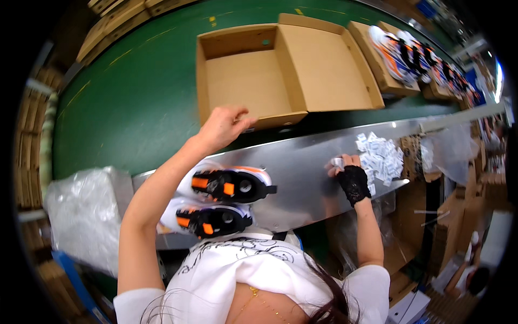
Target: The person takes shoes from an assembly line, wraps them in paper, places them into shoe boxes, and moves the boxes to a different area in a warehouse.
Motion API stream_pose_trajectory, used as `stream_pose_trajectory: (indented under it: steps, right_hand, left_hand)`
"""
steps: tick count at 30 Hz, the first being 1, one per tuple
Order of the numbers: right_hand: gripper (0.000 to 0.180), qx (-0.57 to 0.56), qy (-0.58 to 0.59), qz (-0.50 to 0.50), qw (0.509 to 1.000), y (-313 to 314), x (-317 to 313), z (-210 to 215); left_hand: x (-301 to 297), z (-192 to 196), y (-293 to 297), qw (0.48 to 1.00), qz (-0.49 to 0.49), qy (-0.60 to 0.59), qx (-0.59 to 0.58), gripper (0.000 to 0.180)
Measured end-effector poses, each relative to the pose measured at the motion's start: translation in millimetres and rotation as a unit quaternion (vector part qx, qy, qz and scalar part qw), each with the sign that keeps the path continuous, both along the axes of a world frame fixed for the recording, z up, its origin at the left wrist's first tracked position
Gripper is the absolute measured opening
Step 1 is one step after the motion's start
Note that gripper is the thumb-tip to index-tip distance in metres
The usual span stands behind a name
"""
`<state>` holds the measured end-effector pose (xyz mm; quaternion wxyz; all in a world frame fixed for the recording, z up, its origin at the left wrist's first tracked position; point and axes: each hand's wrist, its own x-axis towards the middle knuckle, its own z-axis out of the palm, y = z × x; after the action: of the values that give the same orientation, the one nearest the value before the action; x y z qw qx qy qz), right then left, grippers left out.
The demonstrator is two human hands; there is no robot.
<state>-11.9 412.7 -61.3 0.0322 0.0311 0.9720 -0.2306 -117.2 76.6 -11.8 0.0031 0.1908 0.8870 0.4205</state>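
My left hand (pixel 222 128) hovers at the front rim of an open brown cardboard shoebox (pixel 245 73). Its fingers are loosely bent and apart, and I see nothing in them; whether they touch the rim I cannot tell. A black lace fingerless glove covers part of my right hand (pixel 349 175), whose fingers pinch a small white sachet (pixel 338 162) above the metal table (pixel 302 173). Beside it lies a loose pile of white sachets (pixel 382 156). Under my left forearm, two sneakers (pixel 226 183) in white, black and orange sit side by side on the table.
The shoebox's lid (pixel 329 67) is folded back to the right on the green surface (pixel 135 108). Further right, boxes carry several more sneakers (pixel 396 56). Clear plastic bags (pixel 86 210) lie at the left. Another person (pixel 469 278) is at the lower right.
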Motion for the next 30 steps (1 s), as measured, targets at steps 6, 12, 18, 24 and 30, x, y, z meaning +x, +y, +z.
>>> stream_pose_trajectory:
  steps: [6, 12, 18, 24, 30]
  right_hand:
    - [0.016, -0.017, 0.171, 0.046, 0.984, -25.5, -3.6, -3.7]
    - [0.034, -0.098, 0.330, 0.164, 0.925, -132.4, -66.5, 62.3]
    - [0.044, 0.074, 0.114, 0.408, 0.903, -211.6, -106.5, 35.1]
    - [0.025, -0.097, 0.125, 0.499, 0.852, -233.4, -113.5, 69.4]
    - [0.025, -0.132, 0.067, 0.493, 0.857, -247.8, -135.1, 146.4]
  left_hand:
    - [67.2, -5.8, -93.2, 0.972, 0.227, 0.045, 0.049, 0.022]
    - [120.4, -30.7, -86.5, 0.991, 0.131, -0.040, -0.015, 0.035]
    - [155.7, -5.8, -90.0, 0.995, 0.035, -0.090, -0.018, 0.029]
    - [208.3, 45.9, -204.6, 0.937, 0.344, 0.047, 0.031, 0.024]
    - [309.9, 1.0, -380.8, 0.793, 0.571, 0.054, -0.207, 0.042]
